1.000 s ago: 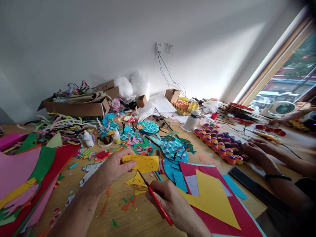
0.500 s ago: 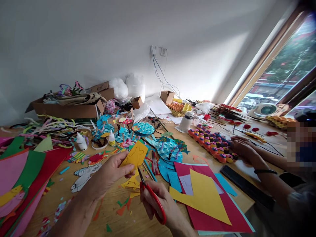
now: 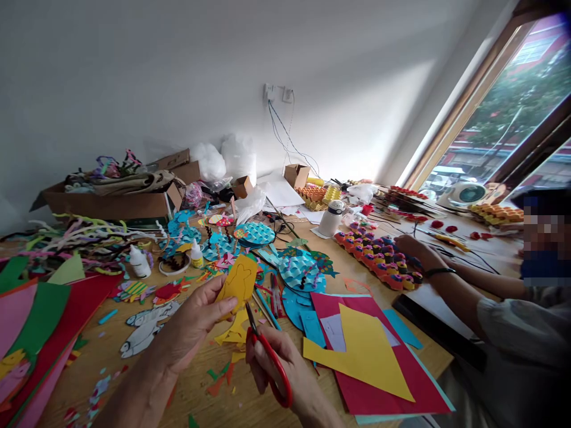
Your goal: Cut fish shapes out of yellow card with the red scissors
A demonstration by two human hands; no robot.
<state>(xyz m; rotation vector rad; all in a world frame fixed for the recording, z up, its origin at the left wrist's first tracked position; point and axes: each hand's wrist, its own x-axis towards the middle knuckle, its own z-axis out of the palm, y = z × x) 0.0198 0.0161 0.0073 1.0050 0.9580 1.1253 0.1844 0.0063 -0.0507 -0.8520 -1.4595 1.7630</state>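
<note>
The small yellow paper (image 3: 245, 274) with a dark line drawing is up above the tabletop (image 3: 232, 410), pinched in the left hand (image 3: 203, 312). The right hand (image 3: 283, 359) is curled around the red handles of the scissors (image 3: 285, 383). Their tips are close to the paper; I can't tell if they touch it. Yellow scraps (image 3: 232, 334) lie below. To the right, a big yellow sheet (image 3: 372, 353) sits on red paper (image 3: 423, 401). Farther right, another person's hand (image 3: 413, 249) is by a painted egg tray (image 3: 377, 258).
</note>
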